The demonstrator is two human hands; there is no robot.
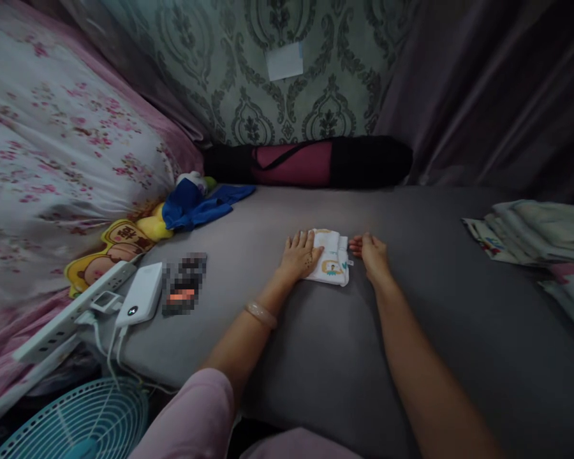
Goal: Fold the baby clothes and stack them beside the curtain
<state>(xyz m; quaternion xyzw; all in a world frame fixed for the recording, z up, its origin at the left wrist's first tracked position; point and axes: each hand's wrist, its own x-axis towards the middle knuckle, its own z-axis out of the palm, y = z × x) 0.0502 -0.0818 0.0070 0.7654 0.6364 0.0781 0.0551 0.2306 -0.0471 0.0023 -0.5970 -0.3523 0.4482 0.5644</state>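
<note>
A small folded white cloth (332, 258) with a coloured print lies on the grey bed sheet (325, 357) in the middle of the view. My left hand (300, 255) rests flat on its left part, fingers spread and stretched out. Just to the right of the cloth is my right hand (372, 252), its fingertips touching the cloth's right edge with the fingers loosely curled. A pale bangle (261, 314) sits on my left wrist.
Folded cloths (536, 233) are stacked at the right. A flowered quilt (52, 146), a yellow plush toy (124, 239) and blue cloth (196, 204) lie left. A power strip (71, 309) and white power bank (141, 294) sit near the edge. A fan (76, 421) stands below. A dark roll (310, 162) lies against the wall.
</note>
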